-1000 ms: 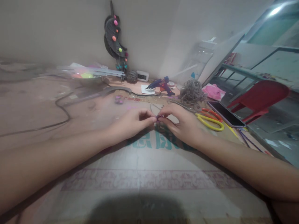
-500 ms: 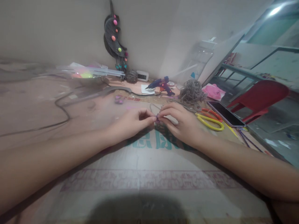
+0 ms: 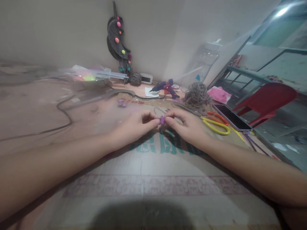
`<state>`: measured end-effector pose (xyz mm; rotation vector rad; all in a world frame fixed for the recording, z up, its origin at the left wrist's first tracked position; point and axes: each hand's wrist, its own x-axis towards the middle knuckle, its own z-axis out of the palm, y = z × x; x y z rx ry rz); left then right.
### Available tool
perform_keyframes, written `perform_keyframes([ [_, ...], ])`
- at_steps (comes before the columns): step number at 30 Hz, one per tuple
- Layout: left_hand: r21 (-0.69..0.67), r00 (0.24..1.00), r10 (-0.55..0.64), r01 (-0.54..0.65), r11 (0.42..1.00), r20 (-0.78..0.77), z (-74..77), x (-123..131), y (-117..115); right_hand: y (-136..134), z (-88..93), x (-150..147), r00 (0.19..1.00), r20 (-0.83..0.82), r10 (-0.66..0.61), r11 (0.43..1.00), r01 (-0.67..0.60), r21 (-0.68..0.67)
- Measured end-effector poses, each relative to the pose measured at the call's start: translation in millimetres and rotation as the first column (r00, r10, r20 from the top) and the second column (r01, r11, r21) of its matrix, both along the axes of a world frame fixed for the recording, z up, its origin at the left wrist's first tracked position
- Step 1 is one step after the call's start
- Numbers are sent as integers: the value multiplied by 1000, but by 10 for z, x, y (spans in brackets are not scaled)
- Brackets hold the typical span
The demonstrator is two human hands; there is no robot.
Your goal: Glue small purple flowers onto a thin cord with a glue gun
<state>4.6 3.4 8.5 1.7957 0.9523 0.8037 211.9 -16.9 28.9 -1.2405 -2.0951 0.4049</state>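
A small purple craft piece [image 3: 162,120], perhaps petal-shaped but too small to make out fully, is pinched between my two hands just above the printed cardboard sheet [image 3: 141,166]. My left hand [image 3: 140,124] grips its left side between thumb and index finger. From the other side, my right hand [image 3: 185,126] pinches it with thumb and fingertips. Beyond my left hand lie more small purple pieces [image 3: 122,103]. Yellow-handled scissors [image 3: 216,126] rest close to my right hand, partly over an orange-handled tool [image 3: 220,117].
A blue glue gun [image 3: 164,86] with a red light stands at the back beside grey yarn [image 3: 197,93]. A phone [image 3: 232,117] lies at the right edge. Glue sticks [image 3: 115,75] and a dark cable [image 3: 69,116] are on the left. A crescent decoration [image 3: 117,38] leans on the wall.
My right hand's fingers have curled in and its thumb has come up against the purple piece. More of that piece shows between the fingertips. My left hand is nearly still.
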Motion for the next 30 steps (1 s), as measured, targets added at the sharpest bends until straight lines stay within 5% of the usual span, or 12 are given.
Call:
perform_keyframes([
  [9,-16,996,-68,69,997,63,-43,-13,32,-10,-14,-22,997,-65,-41,998,37,-57],
  [19,7,1000,-2,2,1000,26,-16,-16,6,-4,-65,-21,998,-59,5,998,-9,-61],
  [26,-40,999,29,-28,999,15,-39,-5,11,127,-8,76,992,-109,-59,991,71,112],
  [30,-61,998,47,-45,997,35,-44,0,18,290,170,286,982,109,-156,980,140,143],
])
